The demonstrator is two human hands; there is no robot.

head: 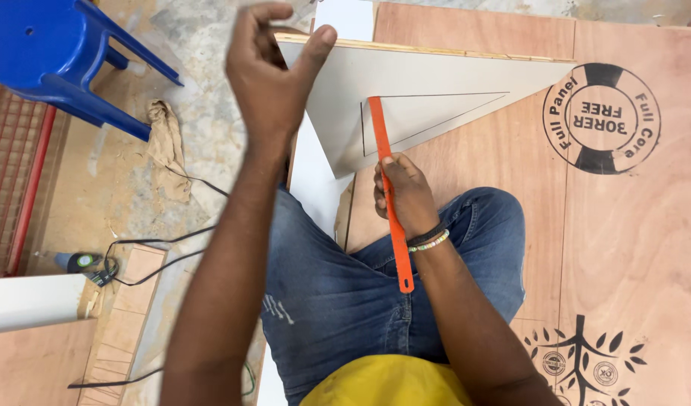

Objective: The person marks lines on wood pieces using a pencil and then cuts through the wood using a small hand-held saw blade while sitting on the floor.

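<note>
One orange strip blade [389,197] runs through the right hand [404,197], whose fingers [387,167] are curled tight around its middle; its upper end lies on the grey triangular panel [436,83] just beyond the fingertips, beside the one pencilled triangle drawn there. The left hand [269,75] is raised above the panel's left corner, thumb and fingers bent toward each other; whether they pinch the edge I cannot tell, since the hand hides it. The panel rests on a large plywood sheet [631,240] that spreads out to the right of the right hand's fingers. Two denim knees [338,293] sit just below the hands. Left of the left hand's fingers, on the dusty floor, stand one blue plastic stool [52,53], one crumpled rag [165,143] and one black cable [165,248], well apart from the blade.
</note>
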